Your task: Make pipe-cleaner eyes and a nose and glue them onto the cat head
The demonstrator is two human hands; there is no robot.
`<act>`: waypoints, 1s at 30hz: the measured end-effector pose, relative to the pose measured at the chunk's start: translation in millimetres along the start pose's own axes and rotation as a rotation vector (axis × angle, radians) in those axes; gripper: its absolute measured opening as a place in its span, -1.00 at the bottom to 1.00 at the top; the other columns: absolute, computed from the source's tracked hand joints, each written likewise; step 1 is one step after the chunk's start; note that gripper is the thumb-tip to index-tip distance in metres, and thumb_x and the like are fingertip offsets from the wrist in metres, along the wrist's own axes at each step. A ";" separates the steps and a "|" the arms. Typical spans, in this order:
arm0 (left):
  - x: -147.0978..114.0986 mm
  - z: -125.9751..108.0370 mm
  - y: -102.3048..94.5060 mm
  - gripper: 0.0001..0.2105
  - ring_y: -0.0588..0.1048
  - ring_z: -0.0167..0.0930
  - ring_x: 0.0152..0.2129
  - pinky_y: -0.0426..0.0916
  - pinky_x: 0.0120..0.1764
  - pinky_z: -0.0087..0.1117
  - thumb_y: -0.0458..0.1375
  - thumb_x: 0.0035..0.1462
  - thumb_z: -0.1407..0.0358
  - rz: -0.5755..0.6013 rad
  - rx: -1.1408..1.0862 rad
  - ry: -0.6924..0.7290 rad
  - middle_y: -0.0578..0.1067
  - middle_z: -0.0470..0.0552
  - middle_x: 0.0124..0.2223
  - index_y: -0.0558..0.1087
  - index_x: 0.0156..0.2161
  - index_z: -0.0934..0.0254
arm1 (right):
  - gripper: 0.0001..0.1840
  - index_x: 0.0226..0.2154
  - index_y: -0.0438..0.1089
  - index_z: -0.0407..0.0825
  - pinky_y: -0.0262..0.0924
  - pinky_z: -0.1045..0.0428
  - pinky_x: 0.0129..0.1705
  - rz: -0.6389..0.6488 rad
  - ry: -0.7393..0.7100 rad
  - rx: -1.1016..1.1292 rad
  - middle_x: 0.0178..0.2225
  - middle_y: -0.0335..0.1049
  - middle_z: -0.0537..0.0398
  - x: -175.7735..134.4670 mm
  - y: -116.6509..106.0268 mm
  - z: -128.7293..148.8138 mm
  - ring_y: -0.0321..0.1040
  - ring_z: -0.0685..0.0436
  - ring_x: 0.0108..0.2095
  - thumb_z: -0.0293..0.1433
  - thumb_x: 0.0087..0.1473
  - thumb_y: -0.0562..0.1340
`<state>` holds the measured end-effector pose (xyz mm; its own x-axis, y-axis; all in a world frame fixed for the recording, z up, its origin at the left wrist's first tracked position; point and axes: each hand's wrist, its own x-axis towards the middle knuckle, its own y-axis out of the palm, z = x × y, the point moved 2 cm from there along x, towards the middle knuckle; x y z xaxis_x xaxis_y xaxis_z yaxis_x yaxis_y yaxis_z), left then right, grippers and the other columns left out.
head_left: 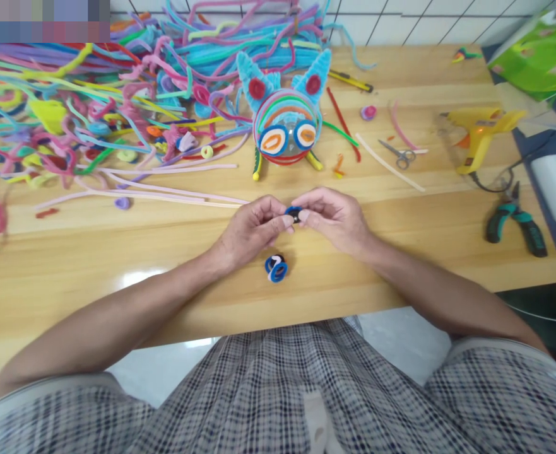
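- We see both hands closed at the fingertips: left hand and right hand pinch a small blue-and-black fuzzy piece between them, just above the table's near half.
- Done, we judge: the round, striped, blue-eared pipe-cleaner figure has its ears, ringed eyes and coloured bands in place; it stands beyond the hands.
- Open, we judge: the held piece is loose, apart from the figure; fingers cover much of it, so we can't tell if it's finished.
- Also loose: a small blue, white and black ringed piece, lying nearer the body.
- Surface: light wood-grain table; big tangled heap of multicoloured pipe cleaners at far left, offcuts scattered around.
- Tools, right side: yellow glue gun, small grey-handled scissors, black-and-teal pliers; yellow-and-black cutter knife behind the figure's right.
- Room: white tiled wall behind, bright green packet at far right, pale shiny floor below the edge.
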<state>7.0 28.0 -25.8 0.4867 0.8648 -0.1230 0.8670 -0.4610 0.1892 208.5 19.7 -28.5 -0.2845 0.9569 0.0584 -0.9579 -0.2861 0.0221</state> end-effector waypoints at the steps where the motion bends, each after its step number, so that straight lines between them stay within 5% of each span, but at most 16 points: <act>1: 0.2 -0.2 -0.5 -0.52 0.33 -0.60 -0.67 0.22 -0.62 -0.57 0.55 0.11 -0.06 0.007 0.009 0.009 0.63 -0.07 -0.39 0.49 -0.28 0.28 | -0.65 -0.13 0.60 0.02 0.60 -0.04 -0.09 0.005 -0.005 -0.006 -0.17 0.70 0.07 -0.1 -0.2 -0.7 0.64 -0.09 -0.21 -0.09 0.21 0.51; 8: 1.5 -6.0 1.7 -0.46 0.36 -0.57 -0.67 0.27 -0.62 -0.54 0.59 0.02 -0.10 -0.021 -0.026 -0.002 0.62 -0.10 -0.39 0.55 -0.16 0.27 | -0.77 -0.16 0.62 0.01 0.52 0.03 -0.19 -0.026 -0.006 -0.071 -0.21 0.69 0.10 3.1 -7.0 12.3 0.57 -0.03 -0.30 -0.22 0.18 0.48; 14: 0.7 -9.2 -3.2 -0.47 0.26 -0.59 -0.75 0.05 -0.71 -0.53 0.47 0.12 -0.17 -0.183 -0.129 -0.052 0.43 -0.16 -0.57 0.46 -0.40 0.26 | -0.92 -0.31 0.62 0.04 0.32 0.04 -0.35 -0.348 0.002 -0.276 -0.39 0.61 0.14 21.9 -62.0 34.6 0.38 -0.02 -0.44 -0.43 0.11 0.37; 19: 6.4 -7.4 -10.8 -0.57 0.20 -0.60 -0.75 0.04 -0.68 -0.54 0.42 0.24 -0.01 -0.259 -0.115 0.061 0.36 -0.21 -0.58 0.41 -0.42 0.24 | -0.89 -0.35 0.60 0.08 0.42 -0.16 -0.09 -0.420 0.092 -0.749 -0.34 0.60 0.05 34.6 -117.3 36.8 0.49 -0.20 -0.29 -0.45 0.16 0.37; 22: 11.5 -4.8 -14.1 -0.60 0.23 -0.60 -0.73 0.06 -0.68 -0.51 0.39 0.27 -0.05 -0.267 -0.083 0.112 0.49 -0.15 -0.48 0.49 -0.33 0.25 | -0.93 -0.30 0.58 0.09 0.42 -0.22 0.04 -0.445 -0.034 -0.988 -0.25 0.59 0.03 30.8 -112.5 44.6 0.54 -0.26 -0.19 -0.43 0.14 0.39; 24: 13.5 -4.3 -16.5 -0.59 0.25 -0.60 -0.72 0.07 -0.68 -0.50 0.41 0.25 -0.09 -0.274 -0.062 0.147 0.58 -0.10 -0.38 0.54 -0.28 0.25 | -0.90 -0.22 0.60 0.07 0.43 -0.18 -0.03 -0.307 -0.147 -0.997 -0.22 0.61 0.03 22.8 -86.7 52.4 0.54 -0.23 -0.20 -0.39 0.17 0.38; 26: 13.7 -5.9 -18.4 -0.54 0.27 -0.59 -0.70 0.10 -0.65 -0.49 0.44 0.19 -0.15 -0.272 -0.040 0.184 0.63 -0.06 -0.34 0.56 -0.28 0.25 | -0.83 -0.11 0.62 0.06 0.45 -0.16 -0.04 0.003 -0.229 -0.946 -0.16 0.64 0.00 10.8 -48.9 58.6 0.56 -0.22 -0.17 -0.34 0.22 0.39; 30: 10.7 -12.6 -20.3 -0.47 0.26 -0.56 -0.68 0.14 -0.59 -0.47 0.46 0.11 -0.20 -0.268 0.015 0.189 0.53 -0.06 -0.52 0.51 -0.45 0.26 | -0.69 0.08 0.59 0.09 0.45 -0.20 0.18 0.483 -0.340 -0.895 0.07 0.62 -0.08 -14.2 16.4 58.5 0.55 -0.27 0.08 -0.35 0.30 0.41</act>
<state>-6.7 49.2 -18.7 0.2141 0.9767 0.0167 0.9636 -0.2140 0.1602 199.0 -1.6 29.5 -0.7474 0.6488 0.1432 -0.4655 -0.3576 -0.8095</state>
